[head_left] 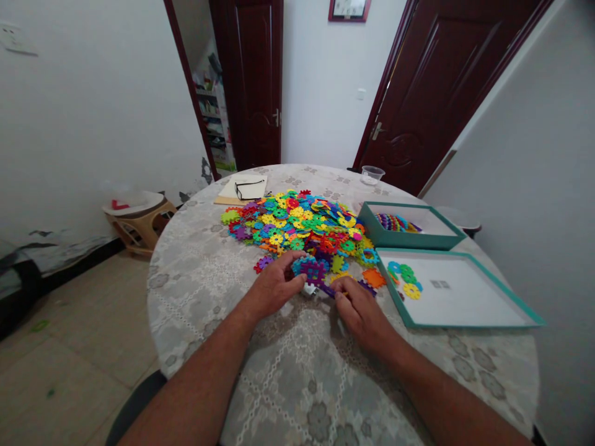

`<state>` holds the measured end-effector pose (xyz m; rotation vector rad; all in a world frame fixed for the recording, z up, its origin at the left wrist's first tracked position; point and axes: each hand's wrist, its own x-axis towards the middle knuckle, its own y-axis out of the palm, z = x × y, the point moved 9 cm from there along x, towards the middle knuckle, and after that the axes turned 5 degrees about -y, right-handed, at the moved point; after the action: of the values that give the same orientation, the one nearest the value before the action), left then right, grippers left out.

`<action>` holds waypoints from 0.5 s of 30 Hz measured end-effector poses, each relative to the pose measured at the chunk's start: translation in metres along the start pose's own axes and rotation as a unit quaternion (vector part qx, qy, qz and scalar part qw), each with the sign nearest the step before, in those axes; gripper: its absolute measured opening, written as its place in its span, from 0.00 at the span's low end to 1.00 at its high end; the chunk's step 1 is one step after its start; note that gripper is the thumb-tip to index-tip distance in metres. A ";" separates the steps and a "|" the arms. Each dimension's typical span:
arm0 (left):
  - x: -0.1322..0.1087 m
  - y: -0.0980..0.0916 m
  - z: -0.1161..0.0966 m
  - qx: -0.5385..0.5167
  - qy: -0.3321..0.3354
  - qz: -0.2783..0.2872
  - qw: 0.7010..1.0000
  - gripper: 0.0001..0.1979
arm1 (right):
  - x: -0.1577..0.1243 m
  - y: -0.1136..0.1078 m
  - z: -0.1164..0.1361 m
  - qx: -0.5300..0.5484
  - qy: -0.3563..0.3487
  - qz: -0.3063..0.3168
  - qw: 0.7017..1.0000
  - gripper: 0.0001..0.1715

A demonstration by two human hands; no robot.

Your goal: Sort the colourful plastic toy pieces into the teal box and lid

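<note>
Table point(288, 396): under both hands
Left hand point(274, 288): clamped on joined pieces point(312, 272)
Right hand point(361, 310): pinched on a purple piece point(327, 290)
Pile point(297, 223): just beyond the grip

I'm counting one pile of pieces point(297, 224), one teal box point(409, 239), one teal lid point(469, 303). Two doors point(255, 74) are showing.

The left hand point(277, 282) and right hand point(361, 310) are bare, wrists included; the left forearm point(204, 371) and right forearm point(434, 378) are bare too — slim near the hands, thicker toward the lower edge of view; finer skin detail — too blurred to tell.
</note>
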<state>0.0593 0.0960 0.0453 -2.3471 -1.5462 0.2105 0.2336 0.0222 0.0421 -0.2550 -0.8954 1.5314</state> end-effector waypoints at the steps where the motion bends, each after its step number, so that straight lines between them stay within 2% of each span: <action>1: -0.001 0.003 -0.003 0.008 0.011 0.015 1.000 0.23 | 0.000 -0.003 -0.007 0.016 0.026 -0.014 0.999 0.10; 5: -0.005 0.018 -0.011 0.055 0.047 0.067 0.995 0.21 | 0.001 -0.010 -0.024 0.039 0.086 -0.047 0.994 0.17; 10: -0.009 0.036 -0.006 0.080 0.053 0.115 0.989 0.27 | 0.002 -0.011 -0.019 0.024 0.061 -0.053 0.996 0.13; 13: -0.009 0.039 -0.003 0.078 0.048 0.113 0.989 0.31 | 0.001 -0.008 -0.013 0.034 0.045 -0.027 0.998 0.13; 15: -0.009 0.040 -0.004 0.088 0.051 0.115 0.988 0.29 | 0.000 -0.007 -0.010 0.052 0.035 -0.017 0.998 0.14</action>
<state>0.0909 0.0723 0.0345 -2.3515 -1.1589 0.2659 0.2451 0.0254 0.0404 -0.2157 -0.7602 1.5239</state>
